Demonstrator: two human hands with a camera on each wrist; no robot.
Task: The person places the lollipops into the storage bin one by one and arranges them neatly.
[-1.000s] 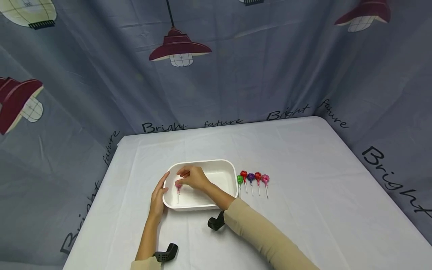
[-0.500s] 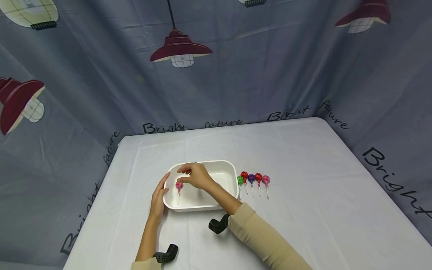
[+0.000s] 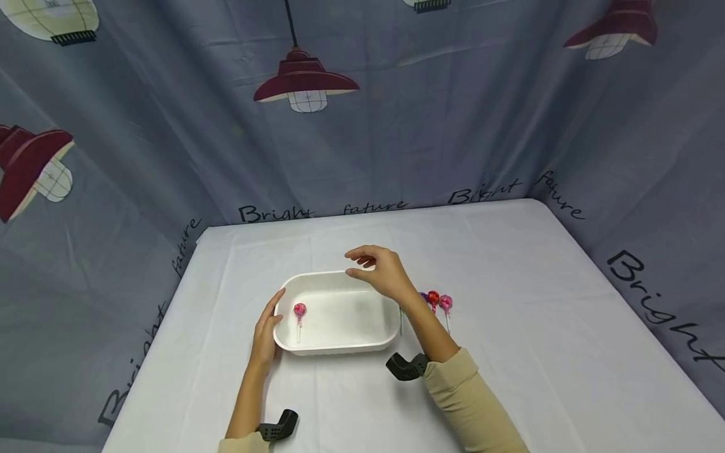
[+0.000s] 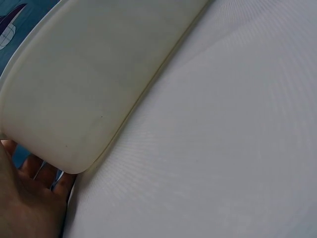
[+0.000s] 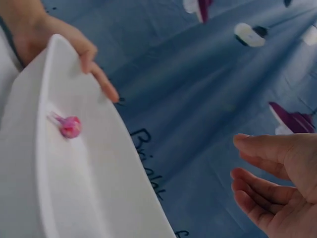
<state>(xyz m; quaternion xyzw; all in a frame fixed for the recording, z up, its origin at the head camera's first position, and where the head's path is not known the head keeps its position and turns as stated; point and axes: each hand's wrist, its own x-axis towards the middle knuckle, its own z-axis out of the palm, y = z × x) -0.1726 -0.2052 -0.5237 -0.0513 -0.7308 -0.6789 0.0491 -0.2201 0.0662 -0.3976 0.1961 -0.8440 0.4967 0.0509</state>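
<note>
We see the right hand (image 3: 382,272) above the far rim of a white tray (image 3: 345,348), thumb and loosely bent fingers parted with air between them. The left hand (image 3: 265,333) holds the tray at its left end, thumb at the rim and fingers along the outside of the wall. Both arms reach in from the near side, beige sleeves (image 3: 472,402) pushed up, a black wrist device (image 3: 406,367) on each. Inside the tray, near the left hand, we find a pink lollipop (image 3: 299,309), its stick toward us. On the white-covered desk (image 3: 544,302), beyond the tray's right end, the right forearm partly blocks our view of a purple lollipop (image 3: 423,296); beside it are a red lollipop (image 3: 433,297) and a second pink one (image 3: 446,302). A lamp-printed grey-blue curtain (image 3: 419,138) hangs behind.
</note>
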